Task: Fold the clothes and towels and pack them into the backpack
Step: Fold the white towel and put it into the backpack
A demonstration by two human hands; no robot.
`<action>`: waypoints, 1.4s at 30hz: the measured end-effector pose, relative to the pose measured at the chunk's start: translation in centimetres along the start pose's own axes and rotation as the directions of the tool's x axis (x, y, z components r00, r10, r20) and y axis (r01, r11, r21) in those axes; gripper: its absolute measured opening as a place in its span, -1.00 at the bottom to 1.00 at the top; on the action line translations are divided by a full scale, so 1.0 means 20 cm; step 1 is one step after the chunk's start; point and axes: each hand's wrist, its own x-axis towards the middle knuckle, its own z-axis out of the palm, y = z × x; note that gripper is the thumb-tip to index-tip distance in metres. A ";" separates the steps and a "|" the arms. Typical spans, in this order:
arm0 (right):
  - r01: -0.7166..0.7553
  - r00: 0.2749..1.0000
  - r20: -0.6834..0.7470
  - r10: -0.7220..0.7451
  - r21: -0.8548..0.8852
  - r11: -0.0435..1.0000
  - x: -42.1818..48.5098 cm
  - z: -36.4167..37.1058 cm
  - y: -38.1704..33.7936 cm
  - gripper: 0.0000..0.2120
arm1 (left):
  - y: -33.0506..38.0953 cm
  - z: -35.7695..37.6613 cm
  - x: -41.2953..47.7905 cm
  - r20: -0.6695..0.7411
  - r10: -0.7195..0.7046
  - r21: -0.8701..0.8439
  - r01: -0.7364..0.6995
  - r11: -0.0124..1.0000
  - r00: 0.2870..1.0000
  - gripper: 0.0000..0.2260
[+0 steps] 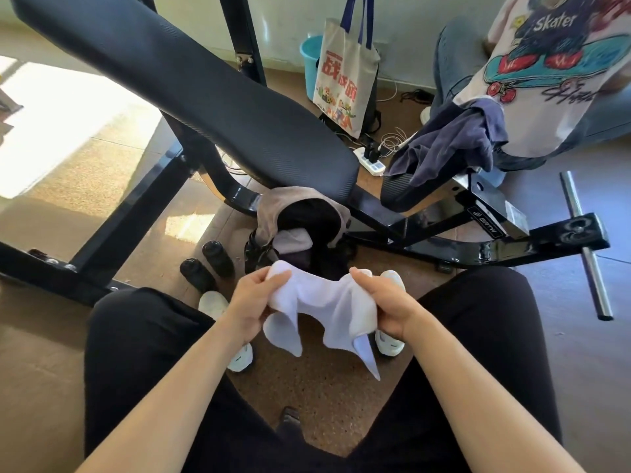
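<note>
Your left hand (254, 303) and right hand (384, 303) each clamped on an end of the white towel (327, 310), open backpack (300, 230) on the floor just beyond, dark cloth (450, 145) on the desk (205, 93)

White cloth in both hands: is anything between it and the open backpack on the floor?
Nothing visible is. The white cloth hangs just before the grey-flapped black backpack, whose mouth is open; a pale folded item lies inside.

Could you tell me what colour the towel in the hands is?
White towel, clearest in the head view.

backpack (290, 201) interior: mostly dark | seated person (546, 97): cropped (top edge)
</note>
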 end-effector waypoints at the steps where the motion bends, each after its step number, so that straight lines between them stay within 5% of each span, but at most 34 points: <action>1: 0.030 0.998 0.047 -0.031 0.024 0.999 -0.02 0.03 0.00 -0.67 | -0.02 0.03 -0.02 0.085 0.010 -0.002 -0.009 1.000 0.996 -0.79; 6: 0.115 0.977 0.175 -0.122 0.051 0.992 -0.01 0.12 0.05 -0.49 | -0.12 0.14 -0.08 0.304 0.074 -0.007 -0.076 0.997 0.950 -0.67; 12: 0.184 0.949 0.226 -0.217 0.161 0.970 0.01 0.13 0.07 -0.93 | -0.14 0.13 -0.04 0.218 0.148 -0.060 -0.138 0.989 0.965 -0.65; 14: 0.299 0.934 0.188 -0.304 0.058 0.953 0.01 0.14 0.08 -0.73 | -0.14 0.13 -0.04 0.214 0.147 -0.073 -0.135 0.988 0.966 -0.71; 17: 0.557 0.827 0.117 -0.550 -0.301 0.774 0.00 0.16 0.12 -0.61 | -0.15 0.14 -0.03 0.204 0.146 -0.077 -0.133 0.988 0.968 -0.74; 24: 0.736 0.608 0.276 -0.744 -0.547 0.398 -0.01 0.18 0.11 -0.80 | -0.13 0.12 -0.03 0.197 0.148 -0.173 -0.115 0.978 0.969 -0.70; 28: 0.709 0.615 0.246 -0.749 -0.589 0.389 -0.02 0.19 0.10 -0.90 | -0.13 0.12 -0.04 0.151 0.192 -0.100 -0.178 0.979 0.970 -0.78; 36: 0.653 0.705 0.162 -0.691 -0.530 0.541 -0.02 0.17 0.10 -0.91 | -0.14 0.10 -0.03 0.207 0.394 0.186 -0.431 0.883 0.895 -0.84; 42: 0.647 0.724 0.256 -0.640 -0.572 0.504 0.02 0.15 0.09 -0.71 | -0.14 0.08 -0.01 0.278 0.456 0.215 -0.517 0.828 0.846 -0.81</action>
